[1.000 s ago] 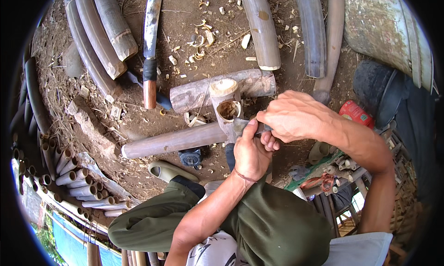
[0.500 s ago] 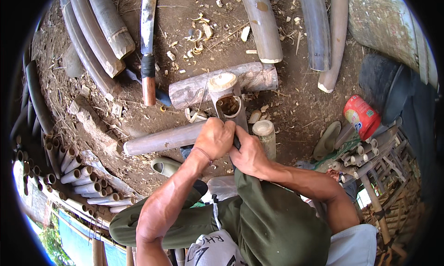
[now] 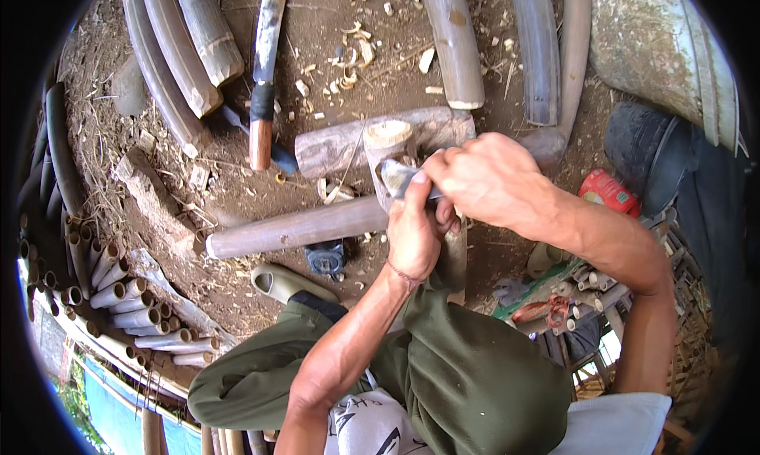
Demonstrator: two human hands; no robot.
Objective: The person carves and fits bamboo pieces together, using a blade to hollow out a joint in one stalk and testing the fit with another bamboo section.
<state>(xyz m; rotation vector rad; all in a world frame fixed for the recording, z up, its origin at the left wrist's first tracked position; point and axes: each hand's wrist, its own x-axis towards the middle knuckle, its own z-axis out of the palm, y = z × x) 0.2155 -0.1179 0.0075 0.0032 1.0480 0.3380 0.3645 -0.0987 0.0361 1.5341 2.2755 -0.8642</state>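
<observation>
A short bamboo piece (image 3: 387,135) with a hole cut in its upper side rests against a log (image 3: 332,149) in front of me. My left hand (image 3: 413,237) is closed around its near part, with the thumb stretched along a knife blade (image 3: 398,177). My right hand (image 3: 491,176) grips the knife's handle, mostly covered by the fingers, and the blade sits at the hole. Just below my hands stands another short bamboo length (image 3: 454,265), partly hidden. A long bamboo length (image 3: 297,230) lies on the ground to the left, its right end behind the bamboo piece.
Long bamboo poles (image 3: 451,51) lie beyond the log. A long-bladed tool with a wooden handle (image 3: 260,145) lies at left, among shavings. At right are a red container (image 3: 608,192) and a dark bucket (image 3: 643,148). Cut bamboo tubes (image 3: 142,316) are stacked at lower left. A sandal (image 3: 277,283) shows below.
My hands were pressed together at the bamboo's near end. My right hand has moved up and right, elbow raised, and the blade now covers the hole. My left hand has shifted right.
</observation>
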